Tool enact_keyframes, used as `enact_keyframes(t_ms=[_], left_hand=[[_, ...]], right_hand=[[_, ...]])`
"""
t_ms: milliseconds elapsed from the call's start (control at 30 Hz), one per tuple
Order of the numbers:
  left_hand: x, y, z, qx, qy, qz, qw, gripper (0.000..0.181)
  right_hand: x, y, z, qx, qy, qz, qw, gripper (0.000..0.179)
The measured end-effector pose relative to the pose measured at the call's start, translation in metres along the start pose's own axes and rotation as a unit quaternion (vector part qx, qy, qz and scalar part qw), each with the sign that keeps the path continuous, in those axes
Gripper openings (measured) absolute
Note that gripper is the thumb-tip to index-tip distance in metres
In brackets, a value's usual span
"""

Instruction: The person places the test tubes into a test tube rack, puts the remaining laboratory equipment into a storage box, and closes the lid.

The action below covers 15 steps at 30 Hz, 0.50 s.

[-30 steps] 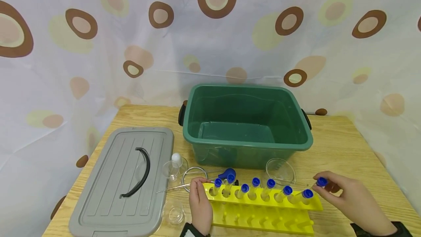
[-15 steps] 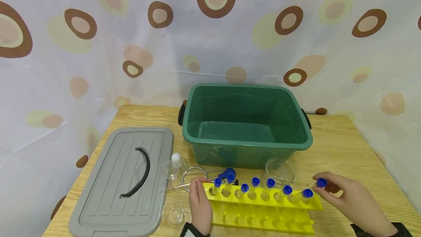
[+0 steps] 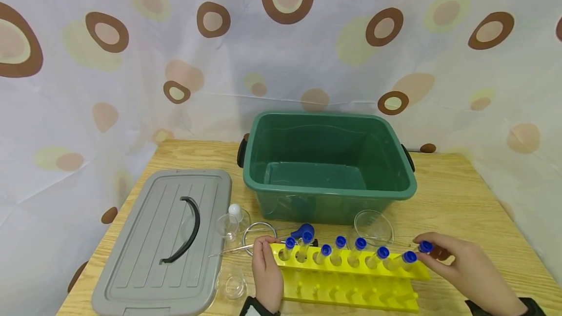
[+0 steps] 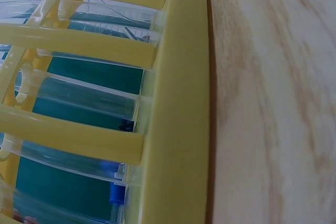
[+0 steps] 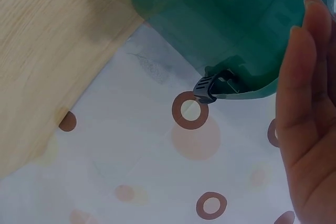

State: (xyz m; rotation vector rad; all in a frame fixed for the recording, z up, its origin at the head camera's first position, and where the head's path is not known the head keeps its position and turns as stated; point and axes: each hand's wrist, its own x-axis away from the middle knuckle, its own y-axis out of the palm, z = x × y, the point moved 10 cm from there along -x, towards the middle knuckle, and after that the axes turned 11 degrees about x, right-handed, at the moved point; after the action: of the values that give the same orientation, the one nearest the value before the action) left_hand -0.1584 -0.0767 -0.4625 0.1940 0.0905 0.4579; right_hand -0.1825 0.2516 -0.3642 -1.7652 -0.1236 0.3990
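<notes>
In the head view my left hand [image 3: 269,276] grips the left end of a yellow test tube rack [image 3: 347,291] at the front of the table. Several clear test tubes with blue caps [image 3: 360,244] stand in its top row, some leaning. At the rack's right end my right hand [image 3: 461,265] pinches one more test tube by its blue cap [image 3: 425,246]; the hand and rack hide most of this tube. The left wrist view looks through the rack's yellow posts [image 4: 79,45] and clear tubes. Only the fingers [image 5: 296,82] of my right hand show large in the right wrist view.
Behind the rack stands a green bin [image 3: 329,206] with black handles. Its grey lid [image 3: 145,238] lies at the left. Glassware, including a clear dish [image 3: 374,228] and a beaker [image 3: 231,284], a metal ring [image 3: 260,224] and a blue rubber bulb [image 3: 304,230] surround the rack.
My right hand has shifted slightly left and down, bringing the capped tube closer to the rack's right end. The left hand and rack stay in place.
</notes>
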Motion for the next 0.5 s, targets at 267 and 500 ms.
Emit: enact_keyframes(t_ms=[267, 500], left_hand=[[0.0, 0.0, -0.001, -0.004, -0.005, 0.001, 1.0, 0.027], [0.0, 0.0, -0.004, 0.004, -0.015, 0.004, 0.9999, 0.027]], right_hand=[[0.002, 0.006, 0.005, -0.008, 0.031, -0.032, 0.999, 0.023], [0.007, 0.012, 0.013, -0.015, 0.057, -0.078, 0.9952, 0.04]])
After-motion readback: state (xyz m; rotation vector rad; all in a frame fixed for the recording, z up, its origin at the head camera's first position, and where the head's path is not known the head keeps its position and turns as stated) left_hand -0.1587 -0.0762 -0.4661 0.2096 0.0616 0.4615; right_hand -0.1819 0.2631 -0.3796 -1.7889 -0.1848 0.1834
